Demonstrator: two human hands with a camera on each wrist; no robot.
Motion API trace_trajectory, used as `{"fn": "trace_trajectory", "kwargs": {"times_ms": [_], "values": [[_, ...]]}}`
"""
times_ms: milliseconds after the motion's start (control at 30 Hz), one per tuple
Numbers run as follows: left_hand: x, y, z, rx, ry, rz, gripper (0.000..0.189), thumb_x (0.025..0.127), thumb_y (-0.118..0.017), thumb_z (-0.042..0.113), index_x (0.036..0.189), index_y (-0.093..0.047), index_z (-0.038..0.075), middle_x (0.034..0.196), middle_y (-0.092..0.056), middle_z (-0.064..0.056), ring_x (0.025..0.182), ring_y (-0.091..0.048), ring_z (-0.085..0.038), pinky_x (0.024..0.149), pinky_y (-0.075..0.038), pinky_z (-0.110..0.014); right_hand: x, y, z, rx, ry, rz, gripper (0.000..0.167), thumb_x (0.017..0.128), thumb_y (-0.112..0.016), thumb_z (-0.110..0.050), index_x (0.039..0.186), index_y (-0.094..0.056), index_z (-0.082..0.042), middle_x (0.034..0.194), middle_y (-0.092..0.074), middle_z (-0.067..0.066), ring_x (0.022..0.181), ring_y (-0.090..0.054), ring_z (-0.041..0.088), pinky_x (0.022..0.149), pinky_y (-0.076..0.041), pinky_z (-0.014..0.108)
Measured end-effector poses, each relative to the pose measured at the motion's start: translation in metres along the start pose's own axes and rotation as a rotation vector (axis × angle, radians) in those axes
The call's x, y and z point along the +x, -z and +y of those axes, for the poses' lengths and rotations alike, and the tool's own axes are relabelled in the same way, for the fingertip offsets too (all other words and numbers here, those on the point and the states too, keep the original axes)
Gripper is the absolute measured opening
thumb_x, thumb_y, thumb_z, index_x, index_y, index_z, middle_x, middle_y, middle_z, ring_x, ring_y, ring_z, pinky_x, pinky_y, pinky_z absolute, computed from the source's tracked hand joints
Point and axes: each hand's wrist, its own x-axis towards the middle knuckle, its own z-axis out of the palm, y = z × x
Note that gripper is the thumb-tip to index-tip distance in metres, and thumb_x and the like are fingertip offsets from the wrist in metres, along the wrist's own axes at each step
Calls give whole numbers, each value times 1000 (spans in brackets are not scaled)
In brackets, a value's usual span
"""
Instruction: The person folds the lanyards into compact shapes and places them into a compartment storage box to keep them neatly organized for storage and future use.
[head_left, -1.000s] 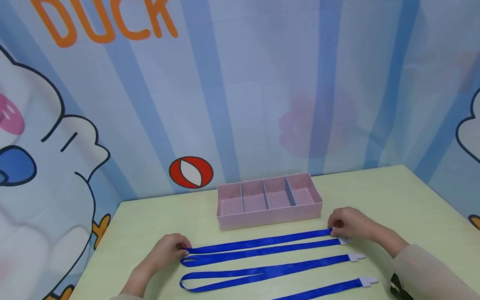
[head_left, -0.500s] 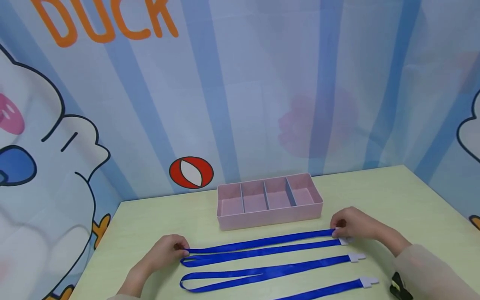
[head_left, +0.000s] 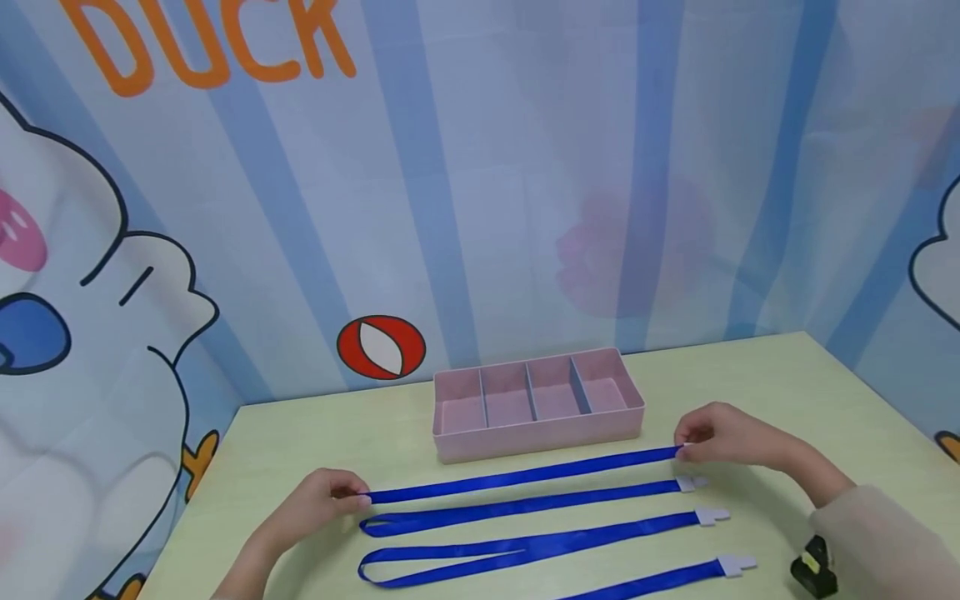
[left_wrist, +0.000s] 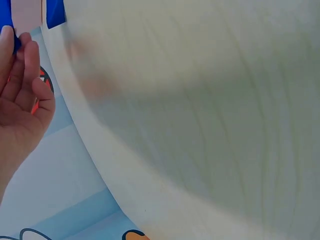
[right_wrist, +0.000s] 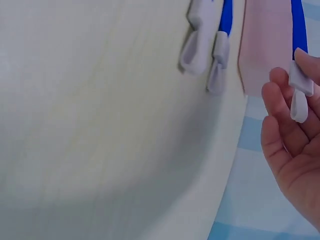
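Note:
A blue lanyard (head_left: 525, 477) is stretched between both hands, slightly above the yellow table. My left hand (head_left: 311, 508) pinches its looped end between thumb and fingers; that grip also shows at the edge of the left wrist view, on the blue strap (left_wrist: 6, 15). At the other end, my right hand (head_left: 727, 433) pinches the strap by its white plastic clip (right_wrist: 300, 82), which hangs over the fingers in the right wrist view. Nearer to me lie a second lanyard (head_left: 525, 505), a third lanyard (head_left: 555, 543) and a partly visible lanyard (head_left: 652, 579), white clips to the right.
A pink box (head_left: 536, 440) with several compartments stands just behind the held lanyard on the table (head_left: 337, 425). A small black object with a yellowish mark (head_left: 813, 568) is by the right sleeve. A printed cartoon curtain (head_left: 510, 208) closes off the back.
Both hands have lifted the farthest lanyard off the table and pulled it taut. The right hand has moved right and up; the left hand slightly left. The other lanyards lie still.

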Motion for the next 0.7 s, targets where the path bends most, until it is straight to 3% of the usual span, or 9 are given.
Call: {"fn": "trace_trajectory", "kwargs": {"times_ms": [167,300,533,700], "values": [[-2,2,2,-78,42,-15,19,87,-66,20,95,-67,2,78,-61,-2,74,-51,-18,69,-44,-32,-7,8,-2,139,-50,-19,17,87,-66,-16,91,-66,0,78,-65,12,64,-57,22,61,-51,33],[-3,3,5,-115,49,-8,21,87,-65,20,96,-67,0,79,-63,-5,74,-53,-18,72,-47,-32,-11,13,-6,189,-89,5,22,88,-64,-15,98,-66,5,82,-65,18,68,-61,25,66,-53,39],[-3,2,13,-148,100,33,25,87,-66,22,97,-67,0,79,-64,-3,74,-55,-18,75,-49,-33,-13,15,-10,186,-186,129,26,86,-67,-19,97,-65,5,77,-65,14,70,-61,26,68,-53,37],[-3,1,21,-148,146,65,27,87,-66,25,98,-67,1,81,-64,-4,77,-56,-18,79,-49,-37,-14,20,-14,227,-240,146,31,87,-67,-23,99,-64,6,80,-64,11,74,-61,26,71,-54,37]]}}
